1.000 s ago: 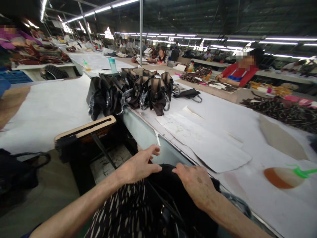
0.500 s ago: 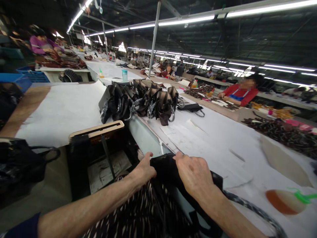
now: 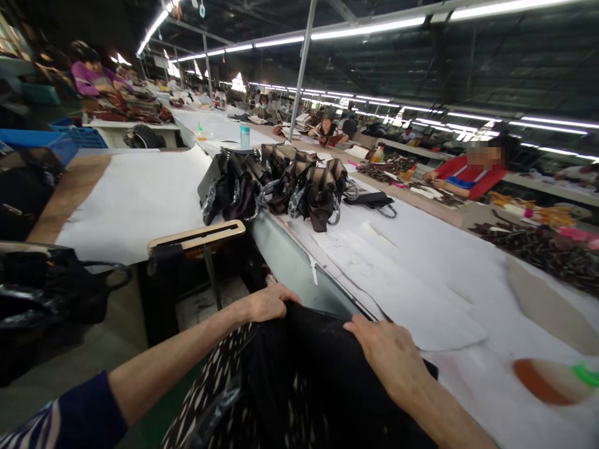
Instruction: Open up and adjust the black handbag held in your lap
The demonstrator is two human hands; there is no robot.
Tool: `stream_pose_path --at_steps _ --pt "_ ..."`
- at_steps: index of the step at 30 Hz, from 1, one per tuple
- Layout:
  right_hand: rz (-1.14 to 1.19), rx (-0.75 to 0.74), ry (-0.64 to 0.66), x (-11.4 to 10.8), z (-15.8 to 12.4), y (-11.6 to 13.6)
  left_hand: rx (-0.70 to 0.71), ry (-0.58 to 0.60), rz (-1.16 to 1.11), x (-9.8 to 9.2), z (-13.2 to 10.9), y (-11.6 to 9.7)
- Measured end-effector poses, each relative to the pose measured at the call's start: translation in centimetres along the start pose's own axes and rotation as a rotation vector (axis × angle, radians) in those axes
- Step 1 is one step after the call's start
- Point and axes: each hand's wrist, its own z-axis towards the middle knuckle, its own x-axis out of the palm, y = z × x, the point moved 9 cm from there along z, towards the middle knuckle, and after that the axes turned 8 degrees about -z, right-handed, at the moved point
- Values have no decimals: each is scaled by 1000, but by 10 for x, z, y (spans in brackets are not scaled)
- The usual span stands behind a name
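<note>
Long surface [image 3: 140,199], papered white, running away ahead of me. Cluster of dark handbags [image 3: 285,187] standing on it, well apart from my hands. Black bag [image 3: 309,368], in my lap against the surface's near edge (it hides whatever lies beneath). Blue crate [image 3: 51,140], far left; contents not visible. My left hand [image 3: 266,304] and right hand [image 3: 390,355]: fingers curled over the bag's top rim, pinching it. Teal bottle [image 3: 244,135], behind the handbags.
</note>
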Motion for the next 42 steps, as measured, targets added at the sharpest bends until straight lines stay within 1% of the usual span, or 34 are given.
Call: stream_pose_path --at_steps 2,5,7,9,11,13,15,18,19,21,24,28,34,38,42 --pt "24 27 20 14 -7 -8 22 11 -60 10 4 3" --pt "78 59 39 24 -11 -18 41 57 -220 18 12 2" --pt "110 66 45 29 -9 -22 15 67 -285 20 16 2" --pt "142 61 39 35 -6 -23 -7 40 -309 19 18 1" --pt "165 52 30 42 -3 -23 3 14 -315 18 19 -1" --pt "181 48 21 48 -1 -23 39 21 -298 19 20 -4" --pt "190 47 22 52 1 -23 112 -4 -186 15 19 -9" --pt "186 57 18 53 3 -23 278 -144 205 3 14 -28" --pt "176 60 18 52 4 -23 329 -165 347 3 12 -36" --pt "148 65 18 48 5 -22 399 -146 556 9 9 -50" --pt "117 67 25 41 6 -21 416 -123 710 17 10 -59" --pt "127 72 62 37 5 -21 383 -85 814 23 14 -57" --pt "131 82 85 37 3 -21 313 -91 887 21 15 -45" --pt "126 71 63 32 6 -20 330 -47 814 25 14 -46" --pt "123 40 34 24 6 -16 333 -43 682 27 17 -52"
